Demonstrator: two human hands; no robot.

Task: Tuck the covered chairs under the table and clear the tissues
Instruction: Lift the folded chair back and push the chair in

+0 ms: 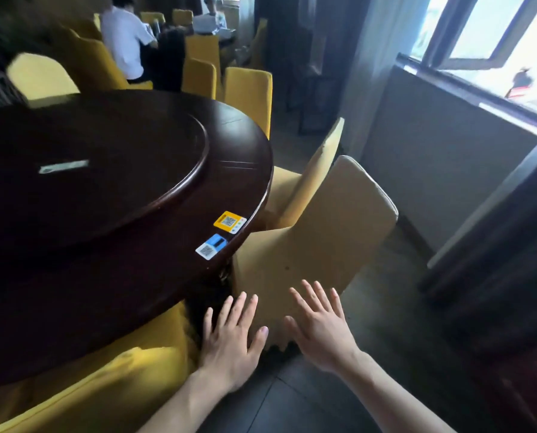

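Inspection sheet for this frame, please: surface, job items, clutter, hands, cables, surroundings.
Surface: dark round table with a raised turntable; two stickers near the edge.
Job's things: nearest covered chair tilted beside the table, another chair behind it; a white strip, maybe a tissue, on the turntable, blurred.
Clutter: nothing seen.
Grippers: left hand and right hand open, fingers spread, at the chair's lower cover; contact unclear.
Cables: nothing seen.
Surroundings: open window on the right, seated people at a far table, more yellow chairs.
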